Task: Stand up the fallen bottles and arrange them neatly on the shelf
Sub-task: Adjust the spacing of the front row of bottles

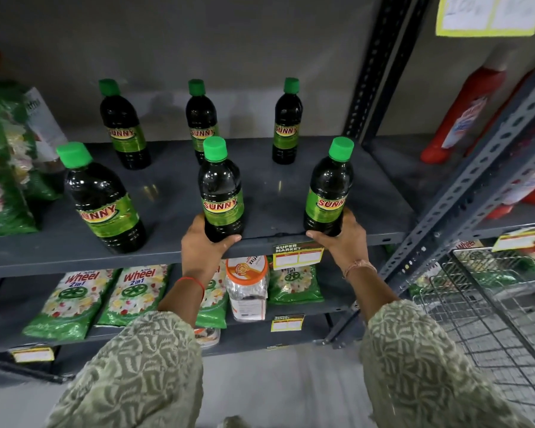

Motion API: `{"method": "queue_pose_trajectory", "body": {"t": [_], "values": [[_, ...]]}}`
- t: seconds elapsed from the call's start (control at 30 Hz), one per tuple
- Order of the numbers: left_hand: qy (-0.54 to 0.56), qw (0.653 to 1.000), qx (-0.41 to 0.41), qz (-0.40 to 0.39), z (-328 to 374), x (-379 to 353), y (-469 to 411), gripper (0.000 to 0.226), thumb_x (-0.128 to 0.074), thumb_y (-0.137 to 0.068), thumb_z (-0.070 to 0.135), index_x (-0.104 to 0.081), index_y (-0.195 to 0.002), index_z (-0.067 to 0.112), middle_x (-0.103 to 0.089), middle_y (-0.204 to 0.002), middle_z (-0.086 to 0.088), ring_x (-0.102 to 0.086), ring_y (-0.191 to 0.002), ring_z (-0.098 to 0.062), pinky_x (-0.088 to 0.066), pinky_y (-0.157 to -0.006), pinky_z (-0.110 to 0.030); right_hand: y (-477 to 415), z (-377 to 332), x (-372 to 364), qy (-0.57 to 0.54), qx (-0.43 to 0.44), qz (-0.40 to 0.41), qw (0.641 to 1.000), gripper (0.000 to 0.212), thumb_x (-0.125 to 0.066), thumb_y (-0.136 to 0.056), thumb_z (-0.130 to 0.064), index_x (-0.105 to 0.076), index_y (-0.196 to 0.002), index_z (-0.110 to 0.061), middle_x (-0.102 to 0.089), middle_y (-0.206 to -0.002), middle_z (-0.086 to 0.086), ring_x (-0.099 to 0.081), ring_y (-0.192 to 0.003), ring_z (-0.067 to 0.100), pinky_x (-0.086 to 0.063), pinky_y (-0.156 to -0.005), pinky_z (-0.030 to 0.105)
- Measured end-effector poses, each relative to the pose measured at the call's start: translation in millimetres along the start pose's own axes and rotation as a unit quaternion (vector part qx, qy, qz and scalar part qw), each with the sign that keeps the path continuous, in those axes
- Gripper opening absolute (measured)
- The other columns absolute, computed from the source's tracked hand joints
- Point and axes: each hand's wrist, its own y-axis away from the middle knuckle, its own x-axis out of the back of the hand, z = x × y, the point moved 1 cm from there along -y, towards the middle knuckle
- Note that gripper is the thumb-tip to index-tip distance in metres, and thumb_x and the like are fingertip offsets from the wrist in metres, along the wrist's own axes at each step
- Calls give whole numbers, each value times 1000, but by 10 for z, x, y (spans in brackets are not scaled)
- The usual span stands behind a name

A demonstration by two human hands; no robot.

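Several dark bottles with green caps and green "SUNNY" labels stand upright on the grey metal shelf, in a back row and a front row. My left hand grips the base of the front middle bottle, which stands at the shelf's front edge. Around the base of the front right bottle my right hand is wrapped. The front left bottle stands free. Behind are the back left bottle, the back middle bottle and the back right bottle. No bottle lies on its side.
Green detergent packs fill the shelf's left end. Red bottles stand on the shelf unit to the right, behind a slotted upright. Below are "Wheel" packs, a clear jar with an orange lid and a wire basket.
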Motion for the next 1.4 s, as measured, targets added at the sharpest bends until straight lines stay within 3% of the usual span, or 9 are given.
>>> {"method": "queue_pose_trajectory", "body": {"t": [0.13,0.43,0.93,1.2,1.27,1.33,1.4], "values": [[-9,1000,2,-10,18,12,9,56,-83,-60,20,-55,-108,11,-66,-108,-12,-60,-100,-25,-46,-84,-30,-18,28,15,-1,9,-10,1000,67,-84,-61,-25,-50,-117,-10,-65,-111,10,-60,-101,22,-49,-88,34],[-9,1000,3,-21,6,32,-9,55,-82,-60,20,-54,-107,11,-66,-109,-12,-60,-101,-25,-49,-88,-35,-1,7,10,2,16,-13,1000,67,-82,-63,-26,-48,-119,-10,-64,-112,9,-56,-97,16,-43,-83,26],[-11,1000,-13,-5,-71,34,-42,59,-83,-58,18,-54,-109,12,-65,-109,-13,-60,-102,-27,-51,-91,-44,25,11,-43,17,15,-20,1000,74,-80,-66,-30,-43,-125,-7,-61,-118,14,-57,-110,28,-46,-89,33],[-16,1000,-22,-10,-64,29,-41,60,-82,-60,16,-51,-111,9,-62,-111,-15,-57,-106,-30,-49,-93,-42,22,-18,-57,17,3,-37,999,74,-79,-67,-27,-40,-126,-7,-58,-121,13,-54,-113,29,-42,-88,29],[-14,999,-23,-19,-77,86,-22,71,-83,-59,22,-46,-119,9,-59,-118,-14,-54,-111,-27,-47,-96,-40,97,-43,-70,-42,-6,-21,999,84,-82,-63,-25,-35,-131,-10,-53,-126,10,-49,-121,27,-40,-97,32],[-14,1000,-18,-13,-146,208,83,79,-82,-61,27,-41,-126,7,-53,-124,-14,-52,-113,-25,-44,-98,-37,305,-82,-157,-65,-3,46,997,95,-81,-63,-34,-27,-138,-12,-38,-141,11,-33,-133,27,-28,-110,38],[-46,997,-35,45,-255,392,278,71,-78,-66,27,-42,-121,-2,-50,-118,-20,-49,-108,-30,-44,-95,-40,646,-277,-367,-20,65,127,990,84,-67,-71,-50,-31,-136,-12,-28,-142,11,-27,-132,27,-25,-108,38]]}}
